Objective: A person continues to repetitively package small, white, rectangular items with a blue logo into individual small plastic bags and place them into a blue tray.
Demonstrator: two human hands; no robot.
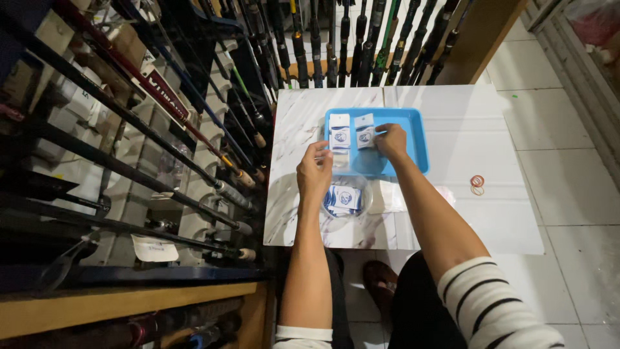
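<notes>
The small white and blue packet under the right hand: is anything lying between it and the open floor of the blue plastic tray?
Nothing visible does. The right hand touches the small white and blue packet already inside the blue plastic tray; the tray floor beside it is bare. A second similar packet lies to its left, near the left hand.

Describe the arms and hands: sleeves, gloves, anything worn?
Both hands, left hand and right hand, are bare: no gloves, and no rings or watch visible. Forearms are uncovered. White sleeves with thin dark stripes end near the elbows. No cables or markings.
</notes>
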